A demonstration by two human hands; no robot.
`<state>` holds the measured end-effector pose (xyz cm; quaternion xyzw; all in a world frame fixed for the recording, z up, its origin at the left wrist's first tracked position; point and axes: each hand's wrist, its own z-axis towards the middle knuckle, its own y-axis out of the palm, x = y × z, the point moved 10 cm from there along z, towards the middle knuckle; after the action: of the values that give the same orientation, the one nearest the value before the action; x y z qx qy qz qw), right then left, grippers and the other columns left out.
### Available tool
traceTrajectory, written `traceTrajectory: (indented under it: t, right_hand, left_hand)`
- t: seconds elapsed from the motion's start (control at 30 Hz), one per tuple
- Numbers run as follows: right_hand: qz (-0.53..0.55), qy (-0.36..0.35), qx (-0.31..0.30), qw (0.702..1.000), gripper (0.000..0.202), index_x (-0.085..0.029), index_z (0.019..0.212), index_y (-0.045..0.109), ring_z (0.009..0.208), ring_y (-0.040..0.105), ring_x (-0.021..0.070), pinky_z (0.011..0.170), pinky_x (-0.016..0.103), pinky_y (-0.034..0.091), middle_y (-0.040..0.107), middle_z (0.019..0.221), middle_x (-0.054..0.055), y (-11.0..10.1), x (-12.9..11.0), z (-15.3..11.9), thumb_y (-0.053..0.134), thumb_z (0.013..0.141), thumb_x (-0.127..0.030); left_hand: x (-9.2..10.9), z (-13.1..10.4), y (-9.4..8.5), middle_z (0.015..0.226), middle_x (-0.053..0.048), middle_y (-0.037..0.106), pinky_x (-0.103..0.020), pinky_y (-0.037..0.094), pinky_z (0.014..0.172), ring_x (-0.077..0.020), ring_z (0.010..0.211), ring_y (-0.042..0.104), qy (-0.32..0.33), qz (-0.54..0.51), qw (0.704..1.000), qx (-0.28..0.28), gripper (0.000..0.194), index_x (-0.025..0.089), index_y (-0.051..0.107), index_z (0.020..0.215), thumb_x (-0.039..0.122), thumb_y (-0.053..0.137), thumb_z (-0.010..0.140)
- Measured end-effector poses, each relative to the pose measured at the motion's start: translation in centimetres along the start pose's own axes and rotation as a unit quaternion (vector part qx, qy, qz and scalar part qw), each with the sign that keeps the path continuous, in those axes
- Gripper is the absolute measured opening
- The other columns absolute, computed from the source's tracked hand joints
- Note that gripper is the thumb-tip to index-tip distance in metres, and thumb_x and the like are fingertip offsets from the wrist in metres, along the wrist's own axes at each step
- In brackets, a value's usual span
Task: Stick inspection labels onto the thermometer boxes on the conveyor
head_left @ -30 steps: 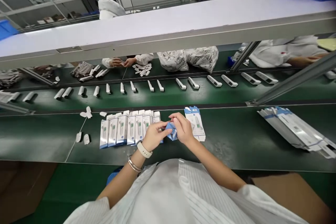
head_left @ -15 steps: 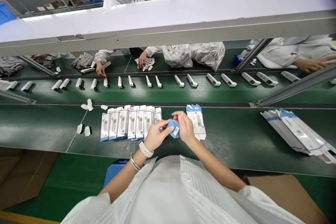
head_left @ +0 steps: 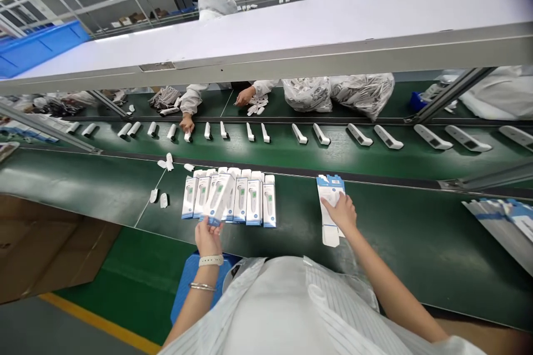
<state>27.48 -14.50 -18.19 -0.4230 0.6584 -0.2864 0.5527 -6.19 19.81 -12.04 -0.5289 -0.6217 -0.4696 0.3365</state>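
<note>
The left hand (head_left: 208,238) has its fingers closed on the lower, blue end of a box (head_left: 218,197), which leans away from them in front of the row. The right hand (head_left: 343,213) lies on flat cartons (head_left: 331,234), thumb and fingers apart across the printed face; whether they pinch the top one cannot be told.

Just beyond the left fingers, and on either side of the held box, stands the row of boxes (head_left: 254,199). Between the two hands lies bare bench (head_left: 293,236). To the left of the left fingers are small white pieces (head_left: 164,200); well to the right of the right fingers, more cartons (head_left: 499,227). Beyond both hands, white devices (head_left: 360,135) line the belt (head_left: 283,158).

The step in hand looks like adding a box to the row while reaching for a carton. The next move seems to call for standing the box straight without knocking its neighbours, and separating one carton.
</note>
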Motion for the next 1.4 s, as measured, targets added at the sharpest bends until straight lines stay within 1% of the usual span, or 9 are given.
traceTrajectory:
  t: [0.1,0.27,0.4,0.57,0.73,0.83,1.07,1.2,1.4]
  right_hand:
    - [-0.131,0.053,-0.052,0.989,0.077,-0.010,0.129,0.028,0.111,0.041,0.0361,0.087,0.047,0.033,0.037,0.125,0.021,3.2,4.6,-0.6,0.053,0.070,-0.053]
    - [-0.163,0.051,-0.042,0.984,0.068,-0.014,0.126,0.031,0.104,0.046,0.0310,0.078,0.039,0.038,0.046,0.115,0.016,4.1,6.3,-1.7,0.058,0.071,-0.044]
    - [-0.172,0.047,0.005,0.984,0.064,-0.012,0.124,0.033,0.102,0.046,0.0298,0.079,0.037,0.036,0.048,0.109,0.016,2.5,6.1,-1.4,0.058,0.073,-0.041]
    - [-0.168,0.023,0.031,0.985,0.045,-0.013,0.115,0.044,0.099,0.046,0.0284,0.077,0.035,0.034,0.051,0.103,0.013,1.3,6.3,-0.8,0.053,0.078,-0.036]
    - [-0.147,0.007,0.031,0.989,0.029,-0.015,0.109,0.050,0.094,0.049,0.0239,0.075,0.031,0.036,0.053,0.101,0.011,1.3,7.0,-0.2,0.046,0.081,-0.024]
    - [-0.137,0.010,0.026,0.990,0.048,-0.013,0.115,0.044,0.096,0.049,0.0256,0.076,0.031,0.037,0.051,0.105,0.014,1.4,7.2,0.0,0.054,0.077,-0.040]
    - [-0.127,0.041,-0.040,0.990,0.059,-0.012,0.108,0.046,0.099,0.050,0.0296,0.078,0.035,0.039,0.052,0.105,0.016,2.8,7.5,0.2,0.067,0.064,-0.045]
    - [-0.098,0.062,-0.053,0.992,0.052,-0.013,0.104,0.046,0.099,0.051,0.0280,0.077,0.034,0.040,0.056,0.102,0.014,2.9,8.2,0.5,0.066,0.065,-0.042]
    - [-0.031,0.094,-0.092,0.991,0.038,-0.015,0.086,0.053,0.082,0.059,0.0263,0.064,0.032,0.043,0.062,0.087,0.011,2.8,9.5,1.2,0.066,0.062,-0.041]
  left_hand:
    - [-1.8,-1.1,1.9,0.059,0.005,0.054,-0.028,0.050,0.063,-0.0083,0.054,0.054,-0.042,-0.035,0.996,-0.067,0.024,0.016,0.043,0.070,0.025,0.065,0.063]
    - [-8.7,-8.2,6.6,0.082,-0.003,0.063,-0.034,0.049,0.075,-0.0155,0.077,0.061,-0.264,-0.014,0.943,-0.204,0.019,0.016,0.049,0.073,0.018,0.066,0.066]
    - [-13.2,-10.9,5.3,0.081,-0.005,0.063,-0.028,0.049,0.074,-0.0140,0.076,0.062,-0.377,0.018,0.910,-0.172,0.004,0.015,0.055,0.077,0.018,0.057,0.076]
    - [-16.1,-11.2,3.0,0.064,-0.002,0.059,-0.023,0.048,0.061,-0.0139,0.065,0.062,-0.382,0.067,0.912,-0.135,0.016,0.015,0.053,0.068,0.026,0.063,0.074]
    - [-16.3,-10.3,4.1,0.063,-0.001,0.059,-0.021,0.049,0.061,-0.0124,0.062,0.062,-0.300,-0.003,0.949,-0.100,0.019,0.014,0.050,0.068,0.012,0.069,0.067]
    - [-16.2,-9.4,4.2,0.070,-0.002,0.060,-0.024,0.051,0.067,-0.0126,0.066,0.062,-0.263,-0.021,0.963,-0.049,0.023,0.015,0.047,0.079,0.007,0.066,0.068]
    - [-15.2,-10.3,1.4,0.074,0.002,0.055,-0.025,0.052,0.060,-0.0104,0.060,0.061,-0.222,0.054,0.973,0.002,0.029,0.018,0.045,0.089,0.006,0.062,0.069]
    - [-13.4,-11.3,2.0,0.079,-0.001,0.058,-0.024,0.050,0.052,-0.0101,0.056,0.059,-0.192,0.154,0.965,-0.093,0.026,0.016,0.056,0.083,0.013,0.069,0.062]
    - [-12.5,-13.6,8.8,0.068,-0.003,0.063,-0.023,0.046,0.052,-0.0119,0.054,0.057,-0.146,0.246,0.911,-0.296,0.031,0.013,0.060,0.079,0.031,0.073,0.057]
